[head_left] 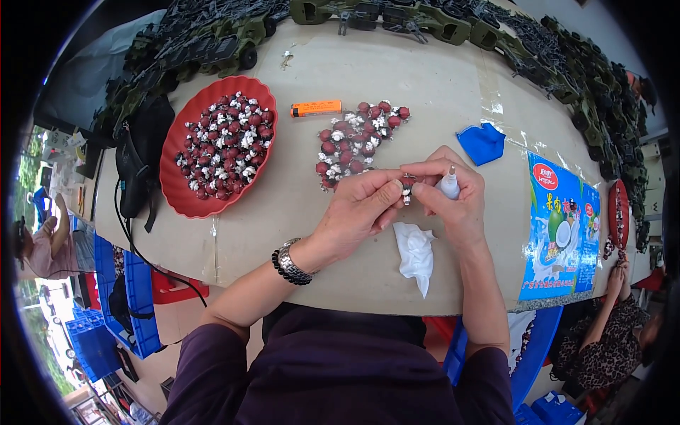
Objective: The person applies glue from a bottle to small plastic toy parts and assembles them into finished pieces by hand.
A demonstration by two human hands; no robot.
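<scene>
- Our left hand (358, 212) is closed, fingertips pinched on a small red-and-silver piece (407, 187), held above the worktop (397, 71) near its front edge.
- Our right hand (453, 195) is closed around a small white bottle (449, 185); its thumb and forefinger meet the same piece from the other side.
- A crumpled white cloth (416, 253) lies on the worktop directly below both hands.
- A loose pile of like pieces (358, 142) lies just beyond the hands.
- A red dish (173, 185), filled with more such pieces, sits to the left, well apart from the hands.
- An orange lighter (316, 108) lies between the dish and the pile.
- A blue fabric item (482, 143) lies to the right of the pile.
- Green toy vehicles (425, 21) line the far edge.
</scene>
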